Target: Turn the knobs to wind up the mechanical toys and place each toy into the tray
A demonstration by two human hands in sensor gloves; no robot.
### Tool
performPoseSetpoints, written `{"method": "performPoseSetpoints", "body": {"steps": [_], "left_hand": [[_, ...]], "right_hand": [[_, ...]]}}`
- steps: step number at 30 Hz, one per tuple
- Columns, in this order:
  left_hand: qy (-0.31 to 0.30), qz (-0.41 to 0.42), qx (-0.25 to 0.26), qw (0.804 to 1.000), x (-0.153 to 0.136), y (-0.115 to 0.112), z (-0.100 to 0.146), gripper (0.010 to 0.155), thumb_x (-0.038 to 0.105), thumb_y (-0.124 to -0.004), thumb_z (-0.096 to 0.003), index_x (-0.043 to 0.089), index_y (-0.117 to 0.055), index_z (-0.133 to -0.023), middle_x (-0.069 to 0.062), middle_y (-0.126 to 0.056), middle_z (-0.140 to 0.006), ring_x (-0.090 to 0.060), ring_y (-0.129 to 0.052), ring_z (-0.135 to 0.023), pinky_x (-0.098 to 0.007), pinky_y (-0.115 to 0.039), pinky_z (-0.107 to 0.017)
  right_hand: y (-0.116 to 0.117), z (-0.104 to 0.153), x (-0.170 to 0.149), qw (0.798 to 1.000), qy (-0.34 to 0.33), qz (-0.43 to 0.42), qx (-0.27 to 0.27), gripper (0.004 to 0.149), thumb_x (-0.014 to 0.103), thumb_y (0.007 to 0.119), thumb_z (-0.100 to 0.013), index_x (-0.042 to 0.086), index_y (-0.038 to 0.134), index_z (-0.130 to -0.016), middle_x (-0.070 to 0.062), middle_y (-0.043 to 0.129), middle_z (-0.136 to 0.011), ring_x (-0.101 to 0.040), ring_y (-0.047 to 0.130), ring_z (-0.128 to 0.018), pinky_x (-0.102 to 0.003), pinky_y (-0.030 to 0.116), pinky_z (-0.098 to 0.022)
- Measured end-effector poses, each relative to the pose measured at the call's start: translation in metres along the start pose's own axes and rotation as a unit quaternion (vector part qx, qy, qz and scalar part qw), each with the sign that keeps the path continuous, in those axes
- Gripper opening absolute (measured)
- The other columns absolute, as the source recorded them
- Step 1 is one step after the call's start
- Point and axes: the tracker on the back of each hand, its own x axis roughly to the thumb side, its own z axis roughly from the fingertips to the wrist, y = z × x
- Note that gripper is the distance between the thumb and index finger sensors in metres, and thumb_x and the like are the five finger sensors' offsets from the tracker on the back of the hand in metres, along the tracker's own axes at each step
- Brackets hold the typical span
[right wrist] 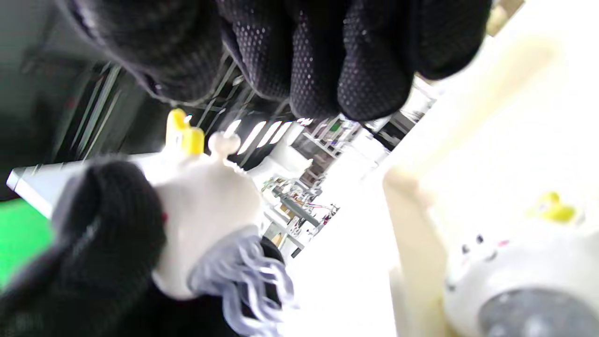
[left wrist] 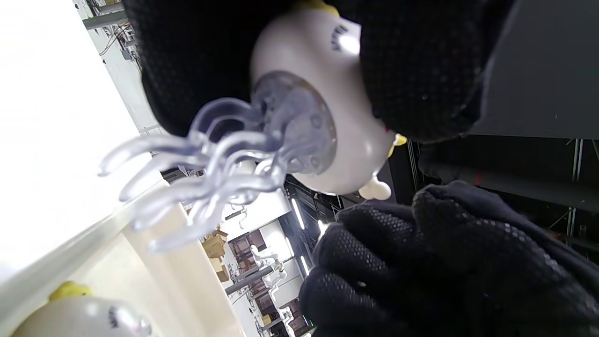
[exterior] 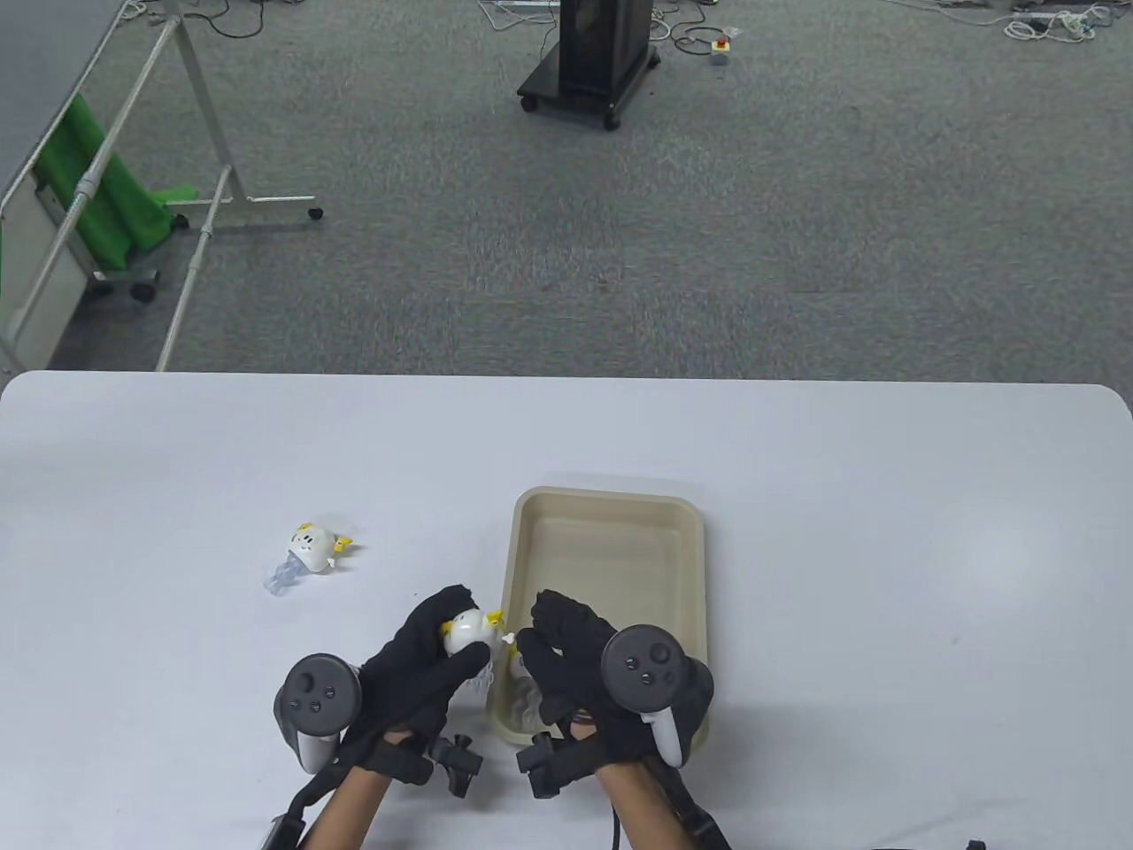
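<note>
My left hand (exterior: 431, 651) grips a white wind-up jellyfish toy (exterior: 467, 627) just left of the beige tray (exterior: 611, 509). Its clear tentacles (left wrist: 201, 164) hang over the tray rim (left wrist: 89, 241). The toy's small white knob (left wrist: 374, 189) points toward my right hand (exterior: 553, 642). That hand's fingers (right wrist: 327, 56) are curled close beside the knob (right wrist: 223, 142) and do not pinch it. A second toy (right wrist: 514, 271) lies in the tray's near end, mostly hidden under my right hand in the table view. A third toy (exterior: 312, 549) lies on the table to the left.
The white table (exterior: 885, 575) reaches its far edge well beyond the tray. On the carpet past it stand a wheeled frame (exterior: 204, 177) and a black cart (exterior: 593, 62).
</note>
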Motion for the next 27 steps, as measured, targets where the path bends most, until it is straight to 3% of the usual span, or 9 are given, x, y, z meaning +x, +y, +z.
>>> {"method": "performPoseSetpoints", "body": {"steps": [4, 8, 14, 21, 24, 27], "left_hand": [[0.000, 0.003, 0.004, 1.000, 0.000, 0.001, 0.000, 0.073, 0.045, -0.089, -0.0368, 0.014, -0.076, -0.102, -0.012, -0.090, -0.090, -0.038, -0.102, -0.069, -0.040, -0.097, -0.047], [0.000, 0.007, 0.006, 1.000, 0.000, 0.002, 0.000, 0.073, 0.045, -0.089, -0.0369, 0.015, -0.076, -0.102, -0.012, -0.090, -0.090, -0.038, -0.102, -0.069, -0.040, -0.097, -0.047], [0.001, 0.012, 0.005, 1.000, 0.000, 0.002, 0.000, 0.073, 0.045, -0.089, -0.0370, 0.015, -0.076, -0.102, -0.012, -0.090, -0.090, -0.038, -0.102, -0.069, -0.040, -0.098, -0.047], [0.002, 0.018, -0.006, 1.000, 0.001, -0.002, 0.001, 0.073, 0.045, -0.089, -0.0369, 0.014, -0.076, -0.101, -0.012, -0.091, -0.089, -0.038, -0.103, -0.068, -0.040, -0.098, -0.046], [0.006, 0.028, -0.007, 1.000, 0.000, -0.002, 0.001, 0.073, 0.045, -0.089, -0.0368, 0.014, -0.076, -0.101, -0.013, -0.091, -0.089, -0.038, -0.103, -0.067, -0.040, -0.098, -0.046], [0.007, 0.025, -0.011, 1.000, 0.000, -0.002, 0.001, 0.072, 0.045, -0.089, -0.0367, 0.014, -0.077, -0.101, -0.013, -0.091, -0.089, -0.038, -0.103, -0.067, -0.040, -0.098, -0.046]], "right_hand": [[0.009, 0.006, 0.015, 0.990, -0.078, 0.118, 0.005, 0.065, 0.041, 0.082, -0.042, 0.015, 0.061, -0.098, -0.013, 0.070, -0.100, -0.036, 0.077, -0.085, -0.052, 0.065, -0.068], [0.022, 0.014, 0.026, 0.965, -0.131, 0.229, 0.002, 0.065, 0.041, 0.083, -0.041, 0.018, 0.062, -0.098, -0.010, 0.070, -0.101, -0.034, 0.077, -0.087, -0.051, 0.065, -0.071], [0.029, 0.020, 0.032, 0.947, -0.158, 0.279, -0.032, 0.059, 0.038, 0.082, -0.041, 0.018, 0.066, -0.094, -0.008, 0.075, -0.096, -0.032, 0.081, -0.083, -0.049, 0.067, -0.069], [0.034, 0.027, 0.035, 0.893, -0.246, 0.360, -0.112, 0.044, 0.032, 0.081, -0.042, 0.017, 0.078, -0.083, -0.008, 0.089, -0.081, -0.029, 0.092, -0.067, -0.046, 0.077, -0.059], [0.032, 0.028, 0.034, 0.887, -0.262, 0.361, -0.116, 0.043, 0.033, 0.081, -0.041, 0.017, 0.080, -0.081, -0.007, 0.090, -0.078, -0.028, 0.093, -0.065, -0.046, 0.077, -0.057], [0.027, 0.023, 0.031, 0.912, -0.245, 0.316, -0.087, 0.043, 0.034, 0.078, -0.041, 0.017, 0.081, -0.080, -0.007, 0.091, -0.078, -0.028, 0.093, -0.064, -0.045, 0.078, -0.057]]}}
